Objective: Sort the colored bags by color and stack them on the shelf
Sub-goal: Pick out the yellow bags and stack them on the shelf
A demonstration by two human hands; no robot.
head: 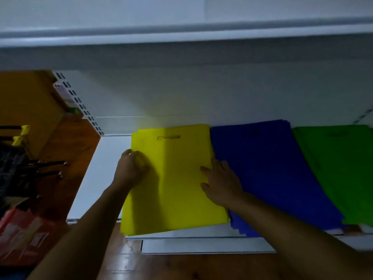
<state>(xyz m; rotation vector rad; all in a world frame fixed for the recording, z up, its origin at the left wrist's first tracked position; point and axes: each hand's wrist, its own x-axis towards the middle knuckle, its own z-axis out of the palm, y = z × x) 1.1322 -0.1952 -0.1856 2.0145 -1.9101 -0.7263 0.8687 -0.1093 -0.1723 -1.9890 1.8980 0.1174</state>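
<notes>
Three flat stacks of bags lie side by side on a white shelf (96, 178): yellow bags (177, 178) at the left, blue bags (266, 168) in the middle, green bags (339, 168) at the right. My left hand (131, 168) rests on the yellow stack's left edge with its fingers curled; whether it pinches the edge is hidden. My right hand (220, 182) lies flat on the yellow stack's right edge, where it meets the blue stack, fingers straight.
Another white shelf (181, 35) hangs overhead. Cardboard boxes (30, 106) stand at the left beyond the slotted upright (80, 104). A red package (24, 235) and dark items sit on the wooden floor at the lower left.
</notes>
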